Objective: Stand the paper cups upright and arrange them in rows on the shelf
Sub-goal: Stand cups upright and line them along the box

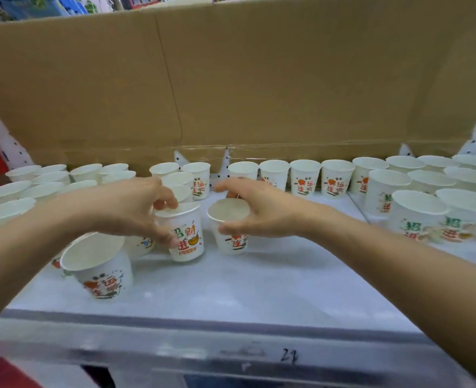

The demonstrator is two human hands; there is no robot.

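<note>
- My left hand (136, 208) is closed around a printed paper cup (185, 233), fingers over its rim and thumb low on its side; the cup is upright, tipped only slightly, its base on or just above the white shelf (231, 289).
- My right hand (256, 211) pinches a second cup (229, 228) from the side, thumb on the near wall and fingers curled over the far rim; this one leans its mouth toward me a little.
- Both cups sit in the open middle of the shelf, just beside each other but not touching.
- Near my left forearm a bigger-looking cup (99, 264) stands tilted and out of line, with another cup (140, 245) half hidden behind it under my hand.
- Along the back, against the cardboard wall (231, 79), a back row of cups (305, 176) already stands upright; to the right a tidy block of cups (416, 211) fills that end, and to the left more rows of cups (21, 191) are packed close.
- I judge I am midway through placing: the ends are filled and the middle gap is what remains.
- The next move, as I read it, calls for levelling both cups so they stand flat, then sliding them back until they sit just in front of the back row, in line with their neighbours.
- The walls are thin paper, so a light grip should keep me from denting the rims, and I need care not to knock the tilted cup by my left arm.
</note>
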